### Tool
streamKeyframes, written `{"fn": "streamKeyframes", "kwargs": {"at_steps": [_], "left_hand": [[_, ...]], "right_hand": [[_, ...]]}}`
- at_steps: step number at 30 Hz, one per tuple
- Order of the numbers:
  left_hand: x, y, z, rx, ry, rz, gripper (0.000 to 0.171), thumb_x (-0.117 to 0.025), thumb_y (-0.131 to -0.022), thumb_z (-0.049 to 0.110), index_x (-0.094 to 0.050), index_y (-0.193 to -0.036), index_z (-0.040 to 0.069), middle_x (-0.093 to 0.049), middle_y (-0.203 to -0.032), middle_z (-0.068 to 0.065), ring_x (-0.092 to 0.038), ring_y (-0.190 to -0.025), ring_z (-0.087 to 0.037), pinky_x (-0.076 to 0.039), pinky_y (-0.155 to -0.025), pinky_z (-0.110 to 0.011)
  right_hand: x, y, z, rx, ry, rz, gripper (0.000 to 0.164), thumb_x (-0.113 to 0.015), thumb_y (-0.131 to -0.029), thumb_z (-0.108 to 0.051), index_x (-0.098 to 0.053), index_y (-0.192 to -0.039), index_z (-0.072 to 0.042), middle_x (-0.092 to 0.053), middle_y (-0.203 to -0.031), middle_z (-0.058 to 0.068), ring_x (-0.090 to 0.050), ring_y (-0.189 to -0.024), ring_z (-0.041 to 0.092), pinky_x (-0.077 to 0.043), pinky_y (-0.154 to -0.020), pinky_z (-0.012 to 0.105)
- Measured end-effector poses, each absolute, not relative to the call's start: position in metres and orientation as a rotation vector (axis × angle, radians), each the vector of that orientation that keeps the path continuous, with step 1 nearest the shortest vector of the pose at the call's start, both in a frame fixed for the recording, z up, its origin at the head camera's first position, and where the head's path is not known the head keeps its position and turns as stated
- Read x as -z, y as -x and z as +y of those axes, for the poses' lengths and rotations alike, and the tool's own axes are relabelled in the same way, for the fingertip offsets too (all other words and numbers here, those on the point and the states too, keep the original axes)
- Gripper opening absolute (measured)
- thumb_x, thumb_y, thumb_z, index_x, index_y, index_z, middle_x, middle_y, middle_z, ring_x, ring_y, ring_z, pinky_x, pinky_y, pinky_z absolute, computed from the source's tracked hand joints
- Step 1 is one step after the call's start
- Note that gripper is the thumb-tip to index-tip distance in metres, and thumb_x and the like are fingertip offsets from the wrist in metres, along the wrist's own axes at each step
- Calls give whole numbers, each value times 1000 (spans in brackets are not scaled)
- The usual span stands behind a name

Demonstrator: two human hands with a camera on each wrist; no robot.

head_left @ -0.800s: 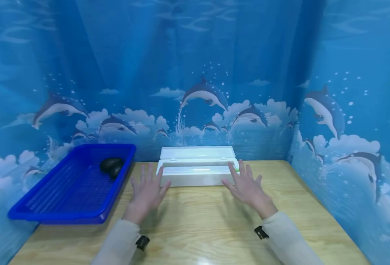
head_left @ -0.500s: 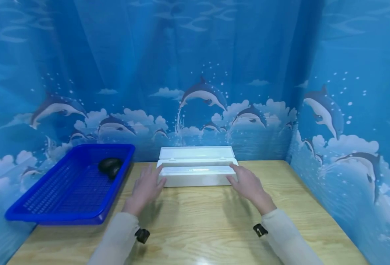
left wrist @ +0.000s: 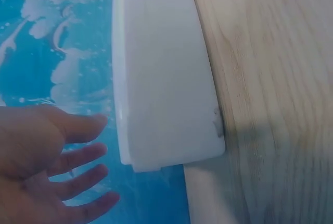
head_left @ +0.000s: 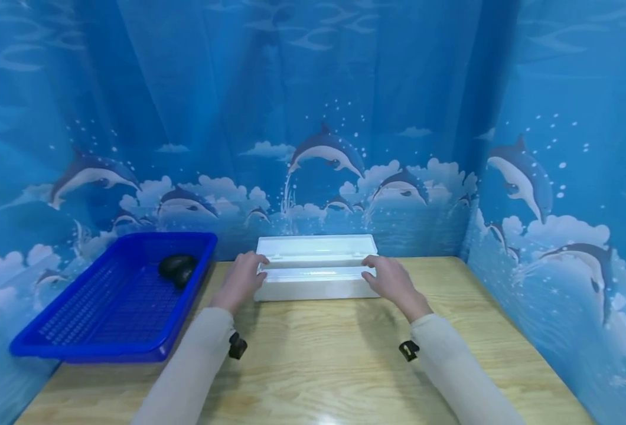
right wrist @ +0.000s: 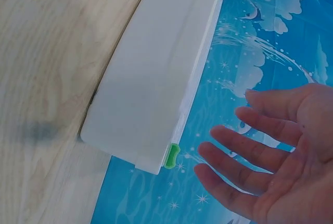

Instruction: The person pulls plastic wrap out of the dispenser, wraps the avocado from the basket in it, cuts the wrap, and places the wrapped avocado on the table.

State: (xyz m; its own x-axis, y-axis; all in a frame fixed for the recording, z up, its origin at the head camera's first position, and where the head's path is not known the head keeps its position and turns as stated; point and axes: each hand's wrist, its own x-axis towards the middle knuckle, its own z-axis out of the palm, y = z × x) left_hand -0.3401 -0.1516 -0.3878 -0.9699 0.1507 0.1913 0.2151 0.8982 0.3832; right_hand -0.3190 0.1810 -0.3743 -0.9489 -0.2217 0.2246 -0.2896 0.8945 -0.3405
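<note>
A long white plastic box (head_left: 315, 290), like a cling film dispenser, lies at the table's far side. Its lid (head_left: 315, 243) stands raised behind it, and a glossy strip (head_left: 313, 273) runs along the inside. At the box's left end is my left hand (head_left: 240, 277), thumb and fingertips right at the rim. The right hand (head_left: 391, 281) mirrors it at the other end. Both wrist views show loosely bent, spread fingers beside the box, with nothing between them. A green slider (right wrist: 172, 156) sticks out at the box's right end.
On the left stands a blue plastic basket (head_left: 87, 353) with dark oval things (head_left: 178, 268), avocado-like, at its far right. A wooden table (head_left: 313, 354) carries everything. Blue dolphin-print curtains (head_left: 228, 118) hang right behind the table and along its right side.
Both hands have gone from flat, spread fingers above the box to bent fingers at its two ends. Box and basket have stayed in place.
</note>
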Motion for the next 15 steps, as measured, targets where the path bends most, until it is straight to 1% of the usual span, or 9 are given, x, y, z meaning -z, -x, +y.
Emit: {"fn": "streamKeyframes", "kwargs": {"at_steps": [2,6,9,11,15], "left_hand": [[390,346,-152,622,282,-2932,27,-72,-96,11,-73,-122,3,-71,-124,-18,-62,-121,-38,-52,-105,-55],[393,355,-152,656,286,-2950,21,-73,-95,12,-77,-115,5,-74,-123,-16,-63,-122,-38,-54,-103,-55],[395,360,-152,688,271,-2950,15,-72,-96,13,-79,-107,6,-75,-119,-15,-66,-116,-35,-56,-98,-53],[395,362,-153,705,249,-2948,13,-70,-98,13,-80,-105,6,-76,-117,-15,-67,-111,-33,-57,-95,-50],[395,367,-152,743,213,-2956,16,-66,-101,12,-77,-109,4,-75,-115,-15,-68,-104,-29,-59,-91,-47]], "right_hand": [[373,323,180,-579,-412,-2892,29,-68,-99,-15,-70,-124,-1,-73,-123,19,-70,-113,38,-58,-95,52],[370,331,177,-618,-426,-2924,29,-66,-101,-14,-69,-127,-1,-73,-125,20,-68,-117,38,-58,-97,52],[368,336,177,-640,-422,-2944,30,-64,-101,-14,-68,-129,-2,-71,-127,20,-67,-118,38,-58,-98,52],[368,339,177,-650,-417,-2953,31,-63,-101,-14,-67,-129,-2,-71,-128,20,-67,-119,38,-58,-98,52],[368,346,180,-670,-433,-2957,30,-63,-101,-11,-67,-129,0,-71,-127,21,-67,-119,38,-58,-98,52]]}}
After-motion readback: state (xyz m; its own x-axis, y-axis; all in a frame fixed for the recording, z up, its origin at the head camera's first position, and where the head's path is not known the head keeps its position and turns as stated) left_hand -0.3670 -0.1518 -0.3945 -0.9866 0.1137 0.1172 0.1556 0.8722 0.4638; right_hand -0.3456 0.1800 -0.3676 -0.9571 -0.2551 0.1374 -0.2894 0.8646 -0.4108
